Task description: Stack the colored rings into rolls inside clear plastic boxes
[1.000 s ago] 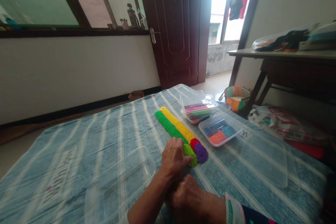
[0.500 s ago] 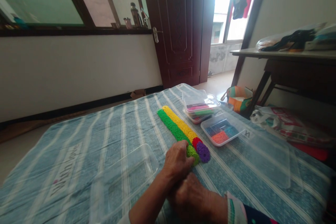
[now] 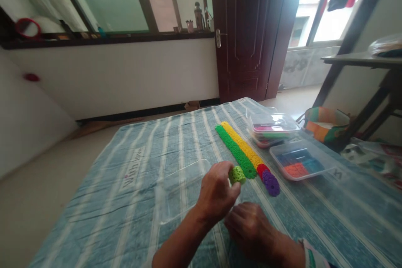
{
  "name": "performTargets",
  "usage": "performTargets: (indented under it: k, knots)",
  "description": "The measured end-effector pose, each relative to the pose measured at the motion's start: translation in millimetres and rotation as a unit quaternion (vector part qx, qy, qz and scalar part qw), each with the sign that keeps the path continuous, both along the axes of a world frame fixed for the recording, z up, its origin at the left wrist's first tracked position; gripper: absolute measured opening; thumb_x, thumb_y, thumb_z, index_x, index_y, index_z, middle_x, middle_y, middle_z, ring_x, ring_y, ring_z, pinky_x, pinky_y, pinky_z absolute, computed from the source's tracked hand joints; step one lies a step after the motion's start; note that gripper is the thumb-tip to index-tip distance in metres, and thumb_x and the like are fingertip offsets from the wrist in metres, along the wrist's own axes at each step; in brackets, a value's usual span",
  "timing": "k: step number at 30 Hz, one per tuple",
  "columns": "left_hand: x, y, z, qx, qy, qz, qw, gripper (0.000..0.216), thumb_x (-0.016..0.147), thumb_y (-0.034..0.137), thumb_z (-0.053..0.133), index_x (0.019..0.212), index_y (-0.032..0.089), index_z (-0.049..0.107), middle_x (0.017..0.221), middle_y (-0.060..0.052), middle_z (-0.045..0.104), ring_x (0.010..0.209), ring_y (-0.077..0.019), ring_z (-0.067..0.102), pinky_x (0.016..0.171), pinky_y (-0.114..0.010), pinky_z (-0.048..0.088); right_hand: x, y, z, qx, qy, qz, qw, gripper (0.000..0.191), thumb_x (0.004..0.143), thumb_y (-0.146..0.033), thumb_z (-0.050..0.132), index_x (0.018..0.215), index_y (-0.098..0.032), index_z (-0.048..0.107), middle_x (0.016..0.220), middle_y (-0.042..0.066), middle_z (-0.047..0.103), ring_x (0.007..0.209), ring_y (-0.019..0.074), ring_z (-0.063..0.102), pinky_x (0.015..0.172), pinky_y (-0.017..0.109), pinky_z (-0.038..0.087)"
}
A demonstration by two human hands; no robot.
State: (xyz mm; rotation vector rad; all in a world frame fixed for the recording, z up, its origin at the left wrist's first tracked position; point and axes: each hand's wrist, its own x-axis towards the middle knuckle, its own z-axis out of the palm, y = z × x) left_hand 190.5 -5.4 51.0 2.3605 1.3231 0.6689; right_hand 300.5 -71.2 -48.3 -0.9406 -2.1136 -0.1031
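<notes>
My left hand (image 3: 216, 190) is closed around a short stack of light green scalloped discs (image 3: 238, 175), gripped between thumb and fingers. The stack is just off the near end of a row of overlapping green discs (image 3: 235, 150). Alongside lies a yellow row (image 3: 243, 146), followed by a few red discs (image 3: 261, 170) and purple discs (image 3: 270, 183) at its near end. My right hand (image 3: 254, 226) rests low beside the left, its fingers curled in. Whatever it may hold is hidden.
A transparent plastic box or lid (image 3: 179, 192) lies left of my hands on the striped cloth (image 3: 163, 142). To the right stand a box with blue and orange pieces (image 3: 298, 161) and stacked lidded boxes (image 3: 273, 127). A dark desk (image 3: 361, 60) stands beyond, near a colourful basket (image 3: 328, 121).
My left hand has drawn the light green stack away from beside the red and purple discs, turning it up. The right hand shows more of its curled fingers. The view has swung left.
</notes>
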Motion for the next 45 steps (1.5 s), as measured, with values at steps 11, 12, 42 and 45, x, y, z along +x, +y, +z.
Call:
performTargets:
  k: [11, 12, 42, 45]
  knots:
    - [-95, -50, 7.5, 0.015, -0.008, 0.115, 0.993, 0.011, 0.071, 0.013, 0.058, 0.076, 0.020, 0.051, 0.076, -0.001, 0.057, 0.075, -0.0187, 0.055, 0.067, -0.032, 0.044, -2, -7, 41.4, -0.016, 0.079, 0.005, 0.997, 0.026, 0.090, -0.010, 0.049, 0.115, -0.016, 0.055, 0.088, 0.008, 0.068, 0.074, 0.0176, 0.065, 0.066, 0.028, 0.052]
    - [-96, -54, 6.1, 0.010, -0.015, 0.108, 0.994, 0.011, 0.072, 0.013, 0.058, 0.076, 0.020, 0.051, 0.077, -0.001, 0.058, 0.075, -0.0187, 0.055, 0.068, -0.032, 0.045, -7, -7, 47.0, -0.031, 0.071, 0.013, 0.997, 0.031, 0.090, -0.011, 0.048, 0.120, -0.016, 0.053, 0.097, 0.010, 0.068, 0.081, 0.0191, 0.066, 0.069, 0.029, 0.054]
    - [-156, -25, -4.1, -0.071, 0.028, 0.275, 0.958, 0.049, 0.080, 0.036, 0.062, 0.123, 0.015, 0.052, 0.110, -0.011, 0.066, 0.099, -0.0252, 0.064, 0.081, -0.033, 0.048, -36, 72, 94.8, -0.279, -0.073, 0.165, 0.943, 0.032, 0.071, 0.000, 0.056, 0.096, -0.019, 0.064, 0.080, -0.001, 0.062, 0.063, 0.0096, 0.052, 0.059, 0.022, 0.041]
    - [-159, -20, -11.8, -0.142, 0.100, 0.266, 0.948, 0.049, 0.083, 0.032, 0.055, 0.128, 0.014, 0.048, 0.093, -0.007, 0.069, 0.083, -0.0234, 0.067, 0.070, -0.030, 0.046, -47, 85, 86.4, -0.274, -0.125, 0.178, 0.937, 0.034, 0.068, 0.001, 0.057, 0.094, -0.019, 0.065, 0.082, -0.001, 0.064, 0.064, 0.0092, 0.052, 0.062, 0.022, 0.040]
